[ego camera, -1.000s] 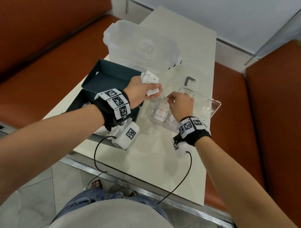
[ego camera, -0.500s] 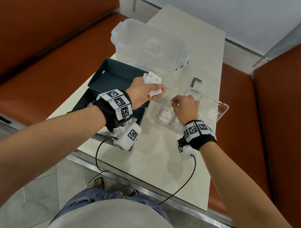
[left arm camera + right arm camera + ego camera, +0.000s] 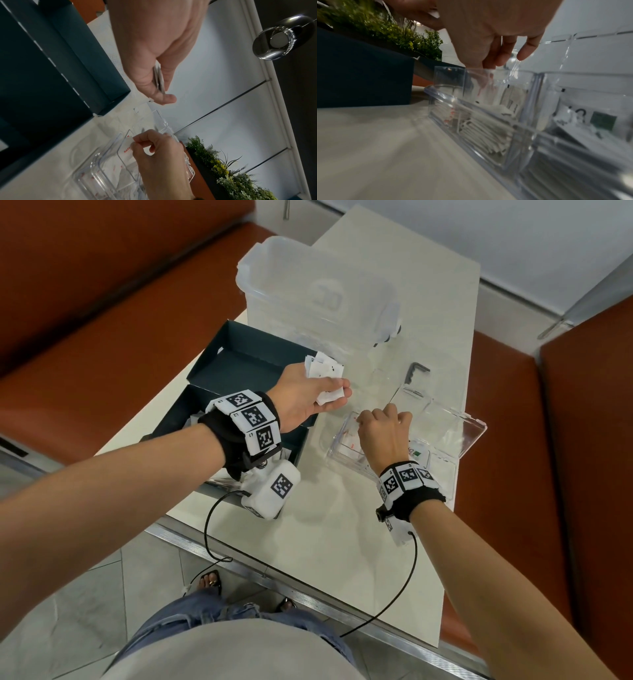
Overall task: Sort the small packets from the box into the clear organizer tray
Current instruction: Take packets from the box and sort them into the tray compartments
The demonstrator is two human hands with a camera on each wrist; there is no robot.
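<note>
nearby, dark box [image 3: 239, 364] beside organizer tray [image 3: 462, 436]

This looks like a café or restaurant booth: a narrow pale table [image 3: 404, 392] with a metal edge sits between two orange-brown padded benches [image 3: 102, 313], grey tiles [image 3: 85, 594] underfoot, a planter of greenery [image 3: 228, 174] along the white wall.
</note>
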